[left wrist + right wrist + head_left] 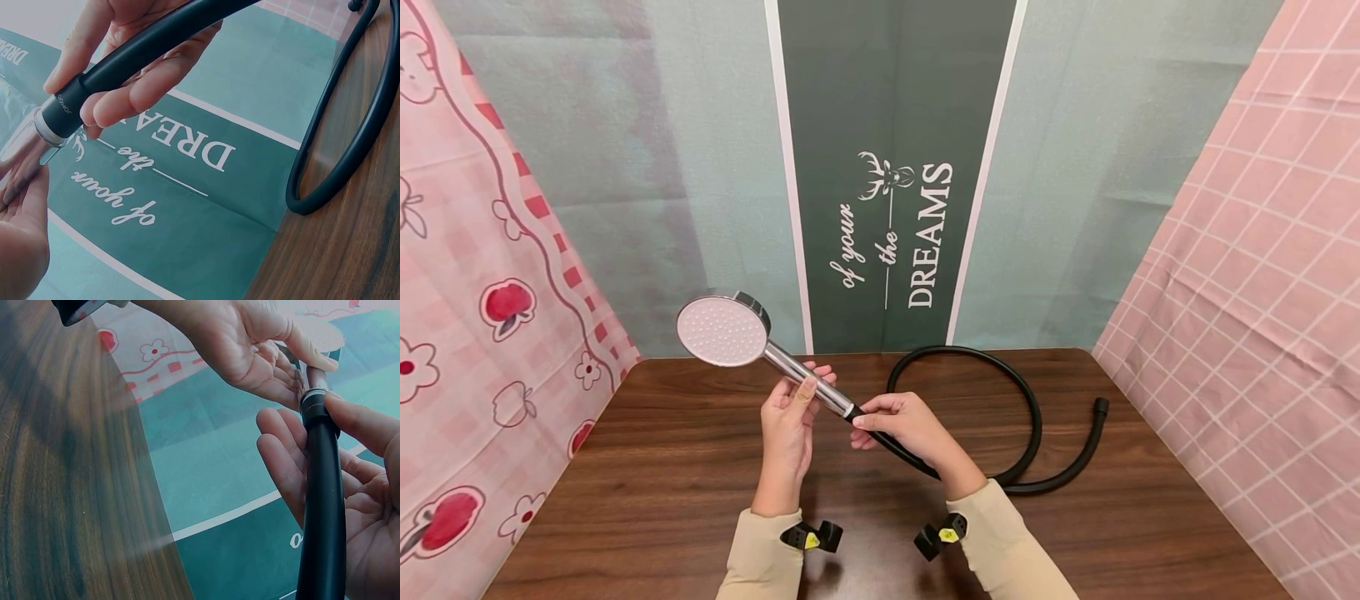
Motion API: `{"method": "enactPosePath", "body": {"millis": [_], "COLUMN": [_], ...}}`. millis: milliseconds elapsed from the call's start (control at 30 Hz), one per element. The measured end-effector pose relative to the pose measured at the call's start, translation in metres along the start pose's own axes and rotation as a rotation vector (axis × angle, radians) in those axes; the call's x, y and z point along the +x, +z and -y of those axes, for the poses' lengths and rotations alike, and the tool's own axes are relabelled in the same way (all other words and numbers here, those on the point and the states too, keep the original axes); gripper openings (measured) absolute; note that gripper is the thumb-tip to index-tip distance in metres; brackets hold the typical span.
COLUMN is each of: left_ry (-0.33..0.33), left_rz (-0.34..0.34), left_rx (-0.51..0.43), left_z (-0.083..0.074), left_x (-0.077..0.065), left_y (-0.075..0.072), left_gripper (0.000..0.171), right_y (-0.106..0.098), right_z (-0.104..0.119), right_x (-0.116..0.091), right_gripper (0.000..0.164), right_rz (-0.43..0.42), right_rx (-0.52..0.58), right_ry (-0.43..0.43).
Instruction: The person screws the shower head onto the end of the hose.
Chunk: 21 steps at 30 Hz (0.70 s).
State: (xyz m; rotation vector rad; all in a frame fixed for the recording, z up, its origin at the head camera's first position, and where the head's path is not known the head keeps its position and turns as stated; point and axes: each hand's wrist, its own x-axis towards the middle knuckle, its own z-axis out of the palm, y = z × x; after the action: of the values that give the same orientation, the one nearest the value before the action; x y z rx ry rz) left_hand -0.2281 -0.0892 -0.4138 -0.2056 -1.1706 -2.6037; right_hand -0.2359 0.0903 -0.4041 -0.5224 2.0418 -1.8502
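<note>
A chrome shower head (pixel 722 331) with a white, nozzled face is raised above the table, tilted up to the left. My left hand (pixel 788 425) holds its chrome handle (pixel 801 375), thumb across the front. At the handle's lower end sits the black collar (pixel 64 106) of a black shower hose (pixel 323 506). My right hand (pixel 902 427) pinches this collar between thumb and fingers. In both wrist views the collar meets a pale ring at the handle's end; how tightly they are joined cannot be told.
The rest of the hose (pixel 1033 417) loops across the wooden table (pixel 647 467) on the right, its free end (pixel 1101 407) pointing away from me. A green and grey cloth (pixel 730 167) hangs behind the table. Pink cloths stand at the left and right (pixel 1247 292).
</note>
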Motion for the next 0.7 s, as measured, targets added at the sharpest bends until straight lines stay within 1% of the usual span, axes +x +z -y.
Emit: {"method": "enactPosePath", "body": {"millis": [267,500,700], "left_ry": [-0.004,-0.005,-0.010], "left_rz": [0.001,0.001,0.010], "left_rx": [-0.006,-0.007,-0.011], "left_z": [-0.0003,0.0001,0.0013], "left_x": [-0.0003,0.0000,0.0003], "left_y": [0.0005,-0.0004,-0.0015], "left_gripper": [0.013,0.023,0.017], "right_y": [-0.0008,-0.0009,-0.0014], "right_z": [-0.0023,-0.0018,-0.0016], "right_x": [0.0011,0.0011,0.0007], "right_gripper": [0.029,0.030,0.030], "right_rz": [0.005,0.006,0.009], "right_rx": [0.008,0.014,0.006], "right_ry": [-0.008,-0.006,0.005]}}
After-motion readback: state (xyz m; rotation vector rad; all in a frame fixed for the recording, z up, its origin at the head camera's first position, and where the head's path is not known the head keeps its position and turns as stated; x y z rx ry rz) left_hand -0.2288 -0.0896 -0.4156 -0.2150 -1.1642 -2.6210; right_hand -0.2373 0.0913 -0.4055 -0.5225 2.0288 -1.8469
